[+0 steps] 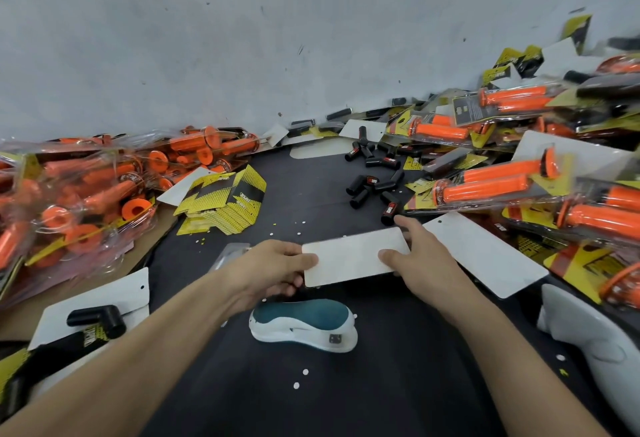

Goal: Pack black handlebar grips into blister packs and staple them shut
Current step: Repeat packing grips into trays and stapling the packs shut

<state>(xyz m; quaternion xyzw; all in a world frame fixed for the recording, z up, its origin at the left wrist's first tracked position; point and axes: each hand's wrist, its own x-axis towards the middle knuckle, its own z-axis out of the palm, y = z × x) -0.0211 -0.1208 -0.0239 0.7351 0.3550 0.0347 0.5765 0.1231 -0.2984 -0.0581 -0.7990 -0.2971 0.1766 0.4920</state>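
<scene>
White backing card [349, 256] held just beyond the teal stapler [304, 325]; left hand [273, 270] and right hand [426, 263] each pinch one end, grip closed; loose black handlebar grips [374, 187] lie farther beyond the stapler on the desk [381, 384]; squaring edges first should help stapling.

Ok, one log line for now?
left hand: holds white card, left end | right hand: holds right end | stapler: untouched | black grips: loose beyond
</scene>
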